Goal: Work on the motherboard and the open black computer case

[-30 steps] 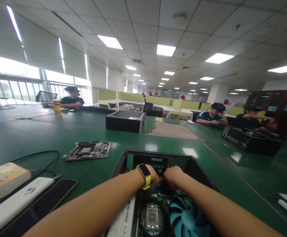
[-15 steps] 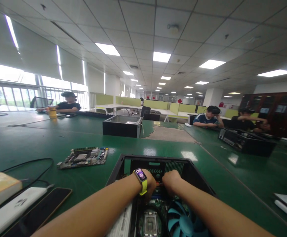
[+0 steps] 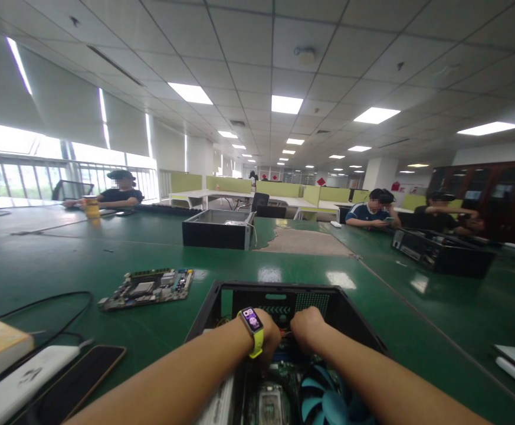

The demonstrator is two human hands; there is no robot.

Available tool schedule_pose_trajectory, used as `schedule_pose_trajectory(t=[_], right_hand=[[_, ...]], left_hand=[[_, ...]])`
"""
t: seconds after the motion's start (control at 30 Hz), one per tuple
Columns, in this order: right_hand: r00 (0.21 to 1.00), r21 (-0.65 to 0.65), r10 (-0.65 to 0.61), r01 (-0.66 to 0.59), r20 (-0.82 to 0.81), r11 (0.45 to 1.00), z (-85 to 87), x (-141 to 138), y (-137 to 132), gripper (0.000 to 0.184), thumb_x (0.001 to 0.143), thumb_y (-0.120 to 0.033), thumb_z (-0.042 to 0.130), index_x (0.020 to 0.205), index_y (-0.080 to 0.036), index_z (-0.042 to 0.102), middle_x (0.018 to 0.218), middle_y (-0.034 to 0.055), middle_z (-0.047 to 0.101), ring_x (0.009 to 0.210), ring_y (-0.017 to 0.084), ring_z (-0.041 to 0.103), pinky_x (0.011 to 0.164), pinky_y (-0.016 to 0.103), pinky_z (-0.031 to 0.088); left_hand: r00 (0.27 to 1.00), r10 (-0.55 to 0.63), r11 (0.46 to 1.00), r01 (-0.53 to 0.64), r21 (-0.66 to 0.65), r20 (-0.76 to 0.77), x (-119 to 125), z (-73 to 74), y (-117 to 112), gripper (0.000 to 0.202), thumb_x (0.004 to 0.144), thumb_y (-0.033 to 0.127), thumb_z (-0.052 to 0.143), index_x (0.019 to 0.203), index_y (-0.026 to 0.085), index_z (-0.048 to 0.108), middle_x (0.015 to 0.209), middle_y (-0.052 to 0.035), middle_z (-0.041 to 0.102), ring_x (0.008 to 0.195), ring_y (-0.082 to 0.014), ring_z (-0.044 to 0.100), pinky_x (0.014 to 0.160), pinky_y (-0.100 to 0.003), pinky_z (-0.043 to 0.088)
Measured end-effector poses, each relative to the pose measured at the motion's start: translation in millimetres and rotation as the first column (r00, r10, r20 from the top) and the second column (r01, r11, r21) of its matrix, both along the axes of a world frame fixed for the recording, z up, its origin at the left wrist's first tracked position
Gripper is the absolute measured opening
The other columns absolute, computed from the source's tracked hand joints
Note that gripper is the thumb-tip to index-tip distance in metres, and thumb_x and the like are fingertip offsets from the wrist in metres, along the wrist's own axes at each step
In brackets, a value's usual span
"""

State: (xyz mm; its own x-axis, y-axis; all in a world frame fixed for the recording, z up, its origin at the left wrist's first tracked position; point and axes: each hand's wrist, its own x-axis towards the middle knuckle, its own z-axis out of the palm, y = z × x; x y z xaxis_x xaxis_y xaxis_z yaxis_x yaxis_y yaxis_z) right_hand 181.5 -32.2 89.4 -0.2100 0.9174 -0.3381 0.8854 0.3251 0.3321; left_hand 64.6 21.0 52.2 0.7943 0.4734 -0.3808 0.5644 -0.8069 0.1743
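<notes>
Both my hands reach into an open black computer case (image 3: 353, 321) on the green table. My left hand (image 3: 269, 336), with a yellow-strapped watch (image 3: 252, 323) on its wrist, is curled and bent down; its fingertips are out of sight. Close by on the right, my right hand (image 3: 305, 326) is closed with the knuckles up, and what it holds is hidden. Thin red-orange wires (image 3: 285, 334) show between the hands. Nearer to me lie a motherboard with its CPU socket (image 3: 270, 404) and a teal fan (image 3: 330, 401).
A loose motherboard (image 3: 148, 289) lies to the left. Near it are a black cable (image 3: 69, 295), a white power bank (image 3: 29, 378), a dark phone (image 3: 80, 378) and a tissue pack (image 3: 0, 348). Two more cases, one ahead (image 3: 217, 233) and one right (image 3: 443, 254), stand farther off. Several people sit beyond.
The view has shifted slightly, and the table things sit a little lower and farther left. Both hands stay at nearly the same place inside the case.
</notes>
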Motion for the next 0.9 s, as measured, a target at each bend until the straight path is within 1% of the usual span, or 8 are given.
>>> schedule_pose_trajectory(t=[0.2,0.33,0.47,0.57,0.63,0.7,0.8,0.9], right_hand=[[1.000,-0.014,-0.002,0.003,0.021,1.000,0.7,-0.1,0.9,0.048,0.062,-0.027,0.078,0.106,-0.010,0.070,0.110,0.0198,0.069,0.099,0.033,0.066,0.084,0.047,0.052],[1.000,-0.011,-0.010,0.010,0.005,1.000,7.0,-0.7,-0.6,0.049,0.062,-0.036,0.079,0.104,-0.012,0.071,0.109,0.0187,0.069,0.098,0.031,0.067,0.083,0.045,0.053],[0.999,0.037,-0.012,0.013,-0.041,0.999,16.2,1.4,-3.8,0.047,0.063,-0.042,0.076,0.102,-0.017,0.072,0.104,0.0161,0.071,0.095,0.030,0.068,0.080,0.042,0.054],[0.995,0.122,0.003,0.009,-0.096,0.993,27.5,2.8,-8.2,0.047,0.069,-0.047,0.069,0.104,-0.016,0.071,0.103,0.0173,0.071,0.096,0.031,0.067,0.081,0.041,0.053],[0.992,0.174,0.015,0.007,-0.128,0.985,39.7,0.7,-14.9,0.048,0.075,-0.052,0.061,0.102,-0.014,0.072,0.104,0.0186,0.070,0.097,0.032,0.067,0.081,0.042,0.053],[0.983,0.235,0.049,-0.006,-0.175,0.972,53.5,-6.3,-27.8,0.046,0.079,-0.053,0.055,0.096,-0.014,0.073,0.099,0.0183,0.071,0.094,0.032,0.068,0.078,0.043,0.053],[0.928,0.368,0.234,-0.117,-0.291,0.922,63.9,-29.3,-63.0,0.041,0.084,-0.053,0.049,0.085,-0.019,0.072,0.085,0.0127,0.072,0.080,0.029,0.069,0.070,0.041,0.054],[0.755,0.522,0.564,-0.350,-0.335,0.778,49.1,-65.9,-113.7,0.032,0.084,-0.050,0.051,0.084,-0.023,0.069,0.078,0.0059,0.072,0.073,0.025,0.069,0.067,0.040,0.056]], left_hand=[[0.979,0.000,0.999,-0.007,-0.033,-0.205,6.1,14.6,-10.6,0.049,0.041,0.050,0.085,0.031,0.021,0.047,0.029,0.0037,0.046,0.036,-0.0139,0.045,0.048,-0.029,0.044],[0.985,-0.001,1.000,-0.001,-0.014,-0.171,-1.4,55.1,-26.5,0.038,0.046,0.051,0.084,0.046,0.021,0.060,0.039,0.0033,0.055,0.043,-0.0156,0.051,0.051,-0.029,0.044],[0.958,-0.025,0.998,0.008,0.063,0.286,-37.1,121.1,-56.6,0.039,0.071,0.053,0.069,0.097,0.024,0.072,0.089,-0.0026,0.073,0.079,-0.0195,0.064,0.075,-0.030,0.050],[0.670,0.046,0.991,-0.124,0.051,0.741,-85.7,141.7,-82.8,0.038,0.087,0.048,0.052,0.115,0.024,0.064,0.113,-0.0035,0.068,0.102,-0.0178,0.061,0.094,-0.031,0.047],[0.517,0.150,0.953,-0.303,0.016,0.843,-125.9,126.4,-97.3,0.037,0.092,0.047,0.043,0.110,0.024,0.066,0.114,-0.0033,0.068,0.108,-0.0184,0.060,0.099,-0.033,0.046],[0.455,0.236,0.885,-0.467,0.005,0.859,-167.5,90.8,-108.3,0.038,0.092,0.047,0.040,0.113,0.027,0.065,0.124,-0.0026,0.064,0.120,-0.0213,0.055,0.107,-0.038,0.042],[0.448,0.307,0.813,-0.582,0.013,0.839,-219.0,25.0,-118.1,0.040,0.091,0.046,0.041,0.125,0.035,0.059,0.138,0.0016,0.055,0.129,-0.0232,0.049,0.107,-0.040,0.041],[0.443,0.336,0.772,-0.635,0.027,0.831,-243.8,-18.2,-117.9,0.045,0.090,0.044,0.042,0.134,0.037,0.050,0.143,0.0033,0.050,0.131,-0.0237,0.047,0.107,-0.042,0.041]])
